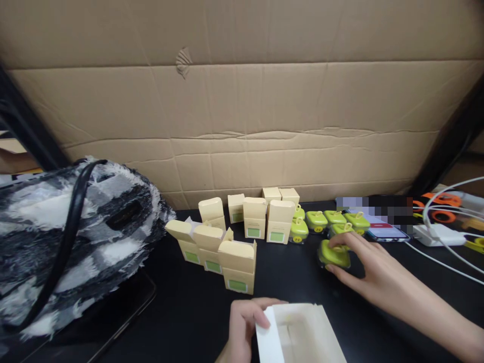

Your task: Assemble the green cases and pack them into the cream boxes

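Note:
My left hand [249,322] grips the left wall of a white open-topped box [276,335] at the bottom edge of the view. The box's inside shows no contents, and its near end is cut off. On the right, my right hand [363,267] has thumb and fingers closed around a small yellow-green case [335,255] with a loop on top. Whether the case touches the table cannot be told. Just behind it stand several similar green cases [316,221]. Left of these are several small cream cartons [238,267] with green label pictures, some with raised flaps.
A black-and-white frayed bag [113,227] with a dark strap fills the left, a dark flat device [121,312] beneath it. A phone [385,229], a white charger [438,235], cables and orange-handled items [440,201] lie right. Cardboard [242,101] walls the back.

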A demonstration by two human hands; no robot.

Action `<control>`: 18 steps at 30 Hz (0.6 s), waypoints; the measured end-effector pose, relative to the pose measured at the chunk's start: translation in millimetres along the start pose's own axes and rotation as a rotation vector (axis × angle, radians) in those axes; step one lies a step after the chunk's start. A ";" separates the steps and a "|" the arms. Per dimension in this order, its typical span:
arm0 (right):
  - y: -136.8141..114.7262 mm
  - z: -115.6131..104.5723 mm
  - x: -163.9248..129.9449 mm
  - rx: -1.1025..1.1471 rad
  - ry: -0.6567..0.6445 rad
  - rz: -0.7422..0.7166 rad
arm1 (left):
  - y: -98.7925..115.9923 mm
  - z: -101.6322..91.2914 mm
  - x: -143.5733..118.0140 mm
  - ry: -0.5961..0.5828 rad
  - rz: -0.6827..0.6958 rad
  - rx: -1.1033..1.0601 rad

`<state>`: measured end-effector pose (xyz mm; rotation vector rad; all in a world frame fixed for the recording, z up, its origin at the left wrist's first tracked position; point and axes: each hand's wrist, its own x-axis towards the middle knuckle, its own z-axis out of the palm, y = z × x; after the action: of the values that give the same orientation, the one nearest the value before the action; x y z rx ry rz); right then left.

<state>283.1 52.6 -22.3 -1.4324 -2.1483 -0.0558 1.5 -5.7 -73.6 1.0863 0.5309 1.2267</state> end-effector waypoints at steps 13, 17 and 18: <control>-83.2 -18.9 -19.1 0.625 0.172 -0.165 | 8.7 11.4 0.1 -0.137 0.111 0.085; -92.1 -19.6 -24.7 0.666 0.256 -0.154 | 5.1 10.7 -1.7 -0.112 0.089 0.146; -93.7 -20.2 -26.3 0.626 0.227 -0.145 | 4.8 10.1 -2.5 -0.102 0.082 0.164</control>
<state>218.0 -16.5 7.1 -0.8635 -1.8466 0.3538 6.7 -11.9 -65.5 1.3132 0.5194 1.2067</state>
